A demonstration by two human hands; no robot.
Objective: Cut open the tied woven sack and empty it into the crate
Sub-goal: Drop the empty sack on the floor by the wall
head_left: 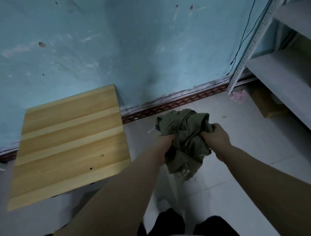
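Observation:
A crumpled olive-green woven sack (185, 134) hangs above the floor in the middle of the view. My left hand (166, 144) grips its left side and my right hand (216, 137) grips its right side, both with fingers curled into the fabric. A frayed open end (184, 172) points downward, with pale bits showing at it and a faint blur falling below. A white string end (152, 130) sticks out at the sack's left. No crate shows in the frame.
A light wooden tabletop (70, 146) stands to the left against the blue wall (127, 46). Grey metal shelving (285, 68) fills the right side, with cardboard boxes (268, 104) beneath it. Pale tiled floor (246, 166) lies below; my dark trousers (169, 225) show at the bottom.

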